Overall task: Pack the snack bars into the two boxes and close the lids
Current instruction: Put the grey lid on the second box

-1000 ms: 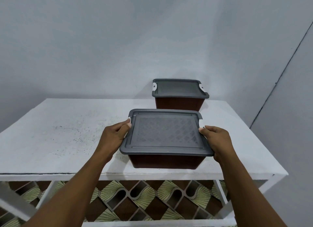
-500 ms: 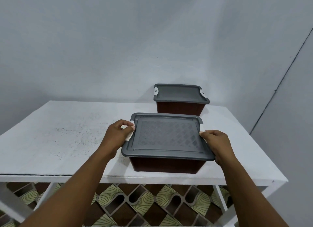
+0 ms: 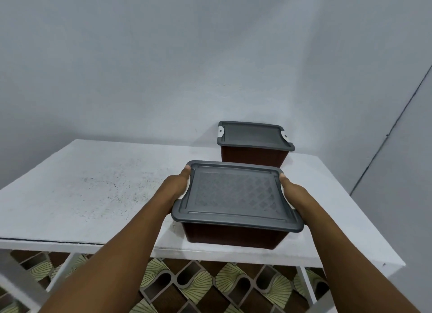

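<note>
The near box (image 3: 233, 235), dark brown under a shut grey lattice-patterned lid (image 3: 236, 196), is at the front of the white table (image 3: 93, 196). Our left hand (image 3: 176, 189) and right hand (image 3: 295, 197) grip its sides beneath the rim. The lidded far box (image 3: 253, 157) stands just behind.

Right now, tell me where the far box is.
Head view: the far box stands lidded at the table's back right, near the wall, just behind the near box.
</note>
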